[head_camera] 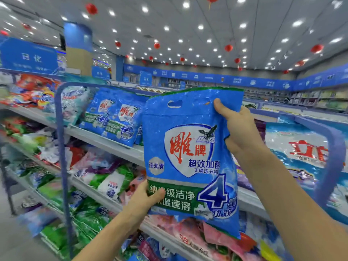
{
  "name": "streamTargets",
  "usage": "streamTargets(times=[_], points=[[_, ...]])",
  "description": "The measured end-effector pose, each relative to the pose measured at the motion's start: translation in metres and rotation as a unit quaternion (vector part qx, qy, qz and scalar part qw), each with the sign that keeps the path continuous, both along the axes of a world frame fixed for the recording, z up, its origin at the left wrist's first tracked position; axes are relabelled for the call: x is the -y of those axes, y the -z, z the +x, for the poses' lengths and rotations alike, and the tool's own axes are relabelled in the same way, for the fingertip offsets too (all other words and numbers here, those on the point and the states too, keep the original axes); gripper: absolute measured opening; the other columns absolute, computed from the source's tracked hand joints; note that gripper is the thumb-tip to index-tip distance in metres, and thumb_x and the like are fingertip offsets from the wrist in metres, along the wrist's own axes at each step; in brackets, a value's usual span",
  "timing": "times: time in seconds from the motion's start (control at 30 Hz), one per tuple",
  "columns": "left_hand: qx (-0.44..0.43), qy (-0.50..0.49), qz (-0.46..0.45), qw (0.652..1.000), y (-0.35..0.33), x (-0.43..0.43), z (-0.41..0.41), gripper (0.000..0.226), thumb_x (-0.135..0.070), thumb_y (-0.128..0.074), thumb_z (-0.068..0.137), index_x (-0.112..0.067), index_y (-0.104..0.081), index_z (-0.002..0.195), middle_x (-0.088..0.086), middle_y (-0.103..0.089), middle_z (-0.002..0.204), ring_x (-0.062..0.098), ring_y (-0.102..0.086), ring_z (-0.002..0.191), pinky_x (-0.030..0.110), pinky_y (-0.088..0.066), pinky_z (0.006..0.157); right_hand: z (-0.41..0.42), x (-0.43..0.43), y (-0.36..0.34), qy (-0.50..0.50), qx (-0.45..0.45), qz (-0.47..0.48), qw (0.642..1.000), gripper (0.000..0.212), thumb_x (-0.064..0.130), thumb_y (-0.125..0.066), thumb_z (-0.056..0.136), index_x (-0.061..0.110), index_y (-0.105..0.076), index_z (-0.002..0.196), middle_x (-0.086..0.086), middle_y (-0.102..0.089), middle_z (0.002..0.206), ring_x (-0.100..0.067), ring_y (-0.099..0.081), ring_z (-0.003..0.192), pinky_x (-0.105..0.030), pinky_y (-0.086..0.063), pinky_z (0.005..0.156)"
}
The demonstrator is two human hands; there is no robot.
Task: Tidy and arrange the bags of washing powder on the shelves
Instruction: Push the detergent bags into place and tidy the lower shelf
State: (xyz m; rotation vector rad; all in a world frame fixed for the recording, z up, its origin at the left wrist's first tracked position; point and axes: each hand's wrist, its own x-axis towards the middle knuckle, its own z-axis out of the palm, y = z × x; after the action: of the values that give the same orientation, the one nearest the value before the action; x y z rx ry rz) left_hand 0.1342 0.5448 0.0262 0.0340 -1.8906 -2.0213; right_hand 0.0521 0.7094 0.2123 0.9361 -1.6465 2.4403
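Tiered shelving (105, 137) runs from lower right to upper left, each level packed with washing powder; the lower shelves carry a jumble of green, pink and white bags (105, 178), many tilted or lying flat. A blue tube frame (62, 147) stands at the shelves' front edge. At the top shelf's right end leans a large blue-and-white bag (301, 147) with red lettering. The held bag (190, 153) is blue with a white shield, red characters and a big "4" at its lower right corner. It is upright, face to the camera, held up before the top shelf's front edge. Two matching blue bags (113, 119) lean side by side further left on that shelf. Right hand (239, 129) grips the held bag's upper right edge, thumb on the front beside the punched handle holes. Left hand (145, 200) grips its lower left corner, thumb across the green band, fingers hidden behind
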Motion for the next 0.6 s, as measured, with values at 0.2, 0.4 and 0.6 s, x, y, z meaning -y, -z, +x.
streamTargets(times=[0.2, 0.4, 0.6], points=[[0.04, -0.072, -0.034, 0.996, -0.001, 0.089, 0.006, 0.053, -0.055, -0.063, 0.061, -0.033, -0.051, 0.107, -0.013, -0.061, 0.11, -0.005, -0.062, 0.087, 0.008, -0.048, 0.057, -0.016, 0.081, 0.004, 0.014, 0.031, 0.035, 0.999, 0.008, 0.014, -0.056, 0.092, 0.011, -0.063, 0.097, 0.004, -0.069, 0.082, -0.008, -0.069, 0.065, -0.027, -0.058, 0.058], [0.035, -0.126, 0.015, 0.991, 0.007, 0.158, -0.004, 0.016, -0.029, -0.069, 0.079, -0.031, -0.055, 0.087, -0.025, -0.071, 0.075, -0.011, -0.063, 0.06, 0.008, -0.045, 0.048, -0.054, 0.154, 0.019, -0.014, 0.044, 0.077, 0.996, 0.007, 0.021, -0.06, 0.09, 0.021, -0.065, 0.085, 0.011, -0.072, 0.073, -0.009, -0.069, 0.068, -0.03, -0.056, 0.059], [0.053, -0.122, 0.079, 0.988, 0.007, 0.229, -0.03, 0.061, -0.048, -0.083, 0.048, -0.015, -0.067, 0.098, -0.004, -0.076, 0.084, 0.012, -0.072, 0.075, 0.021, -0.054, 0.059, -0.097, 0.219, 0.045, -0.144, 0.102, 0.08, 0.981, 0.063, 0.04, -0.07, 0.067, 0.02, -0.056, 0.125, 0.003, -0.066, 0.119, -0.015, -0.064, 0.107, -0.036, -0.056, 0.08]])
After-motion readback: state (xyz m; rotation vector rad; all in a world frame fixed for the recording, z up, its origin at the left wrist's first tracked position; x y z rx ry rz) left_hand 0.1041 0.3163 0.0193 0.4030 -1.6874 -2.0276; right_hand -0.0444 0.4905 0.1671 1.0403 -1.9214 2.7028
